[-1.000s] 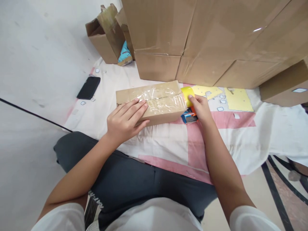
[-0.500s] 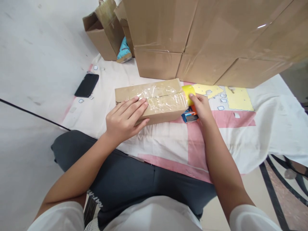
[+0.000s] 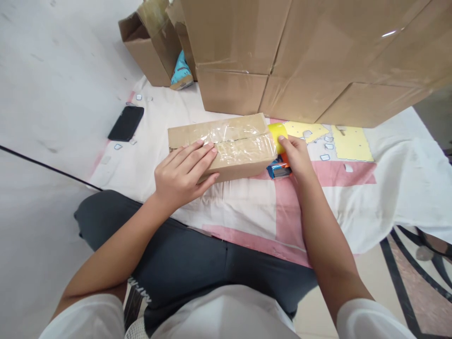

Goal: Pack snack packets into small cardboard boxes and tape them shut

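Note:
A long cardboard box (image 3: 243, 136) lies on the cloth in front of me, with shiny clear tape over its top seam. My left hand (image 3: 187, 172) holds its left part, fingers laid over the top and thumb along the near side. At the box's right end, my right hand (image 3: 296, 153) is closed around what looks like a tape dispenser (image 3: 278, 134). Its yellow round part touches or nearly touches the box end. Orange and blue parts show below, and my palm hides the rest.
A large taped carton (image 3: 240, 89) stands close behind the box. An open small carton (image 3: 148, 56) and a light-blue packet (image 3: 181, 70) are at the back left. A black phone (image 3: 126, 123) lies near the wall. Yellow sheets (image 3: 351, 142) and paper scraps lie on the right.
Almost nothing differs. The view has shifted very slightly; both hands keep their places on the box and the dispenser.

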A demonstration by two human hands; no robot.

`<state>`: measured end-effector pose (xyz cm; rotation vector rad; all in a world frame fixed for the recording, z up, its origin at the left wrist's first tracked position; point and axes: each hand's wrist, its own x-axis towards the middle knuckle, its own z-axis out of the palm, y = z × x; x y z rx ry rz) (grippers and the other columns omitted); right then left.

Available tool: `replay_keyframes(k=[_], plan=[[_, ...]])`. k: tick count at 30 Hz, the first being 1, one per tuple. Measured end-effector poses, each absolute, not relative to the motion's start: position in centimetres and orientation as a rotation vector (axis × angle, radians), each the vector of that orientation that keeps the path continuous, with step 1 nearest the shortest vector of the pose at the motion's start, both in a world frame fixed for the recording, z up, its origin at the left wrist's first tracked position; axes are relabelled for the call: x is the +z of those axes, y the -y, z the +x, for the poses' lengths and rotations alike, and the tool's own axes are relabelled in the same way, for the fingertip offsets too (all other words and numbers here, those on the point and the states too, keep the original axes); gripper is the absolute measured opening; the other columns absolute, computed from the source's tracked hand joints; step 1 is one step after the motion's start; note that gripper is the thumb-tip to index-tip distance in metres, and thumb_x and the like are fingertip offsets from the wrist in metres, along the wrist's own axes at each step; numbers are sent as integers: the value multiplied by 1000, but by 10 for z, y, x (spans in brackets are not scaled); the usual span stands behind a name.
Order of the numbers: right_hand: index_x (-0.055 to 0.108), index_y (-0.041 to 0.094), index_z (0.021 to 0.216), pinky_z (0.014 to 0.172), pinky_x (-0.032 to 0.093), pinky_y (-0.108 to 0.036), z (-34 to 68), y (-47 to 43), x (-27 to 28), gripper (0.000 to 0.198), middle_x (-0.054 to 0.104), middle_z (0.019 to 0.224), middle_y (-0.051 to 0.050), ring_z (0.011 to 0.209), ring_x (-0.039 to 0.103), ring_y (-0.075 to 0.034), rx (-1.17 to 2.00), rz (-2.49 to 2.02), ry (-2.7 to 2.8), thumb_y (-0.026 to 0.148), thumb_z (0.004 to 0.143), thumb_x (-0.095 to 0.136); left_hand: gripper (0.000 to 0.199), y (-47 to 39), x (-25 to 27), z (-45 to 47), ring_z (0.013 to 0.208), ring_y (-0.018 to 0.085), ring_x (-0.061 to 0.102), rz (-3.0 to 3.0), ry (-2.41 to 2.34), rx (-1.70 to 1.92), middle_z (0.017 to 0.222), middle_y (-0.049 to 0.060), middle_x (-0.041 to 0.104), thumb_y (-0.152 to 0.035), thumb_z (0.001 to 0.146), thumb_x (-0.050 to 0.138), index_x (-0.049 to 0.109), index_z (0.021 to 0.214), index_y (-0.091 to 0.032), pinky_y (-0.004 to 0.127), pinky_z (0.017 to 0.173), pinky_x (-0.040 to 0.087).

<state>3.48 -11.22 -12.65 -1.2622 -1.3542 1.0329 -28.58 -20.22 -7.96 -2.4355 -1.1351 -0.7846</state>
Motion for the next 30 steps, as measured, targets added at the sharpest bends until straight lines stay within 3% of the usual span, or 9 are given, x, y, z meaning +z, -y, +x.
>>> replay_keyframes(k=[11,20,30], plan=[[60,20,67,58,36,-27,35,112,-130,46,49,65,1,63,44,-13,889,-1254,1442,62,85,66,55,203,-80,-287,132,33,61,-2473,1166,-806,138,11,67,-41,95,60,54,145,-22,45,106,49],[64,24,96,69,50,-31,29,112,-136,47,65,86,-2,75,60,-18,1021,-1166,1327,68,80,69,51,203,-79,-287,130,32,62,-2443,1182,-727,137,10,68,-41,95,59,57,142,-22,45,106,50],[63,23,93,71,55,-32,25,118,-120,42,70,84,-3,80,68,-20,1042,-1059,1125,60,76,74,51,199,-77,-291,127,30,65,-2435,1064,-799,133,7,71,-36,91,65,59,140,-23,42,101,54]])
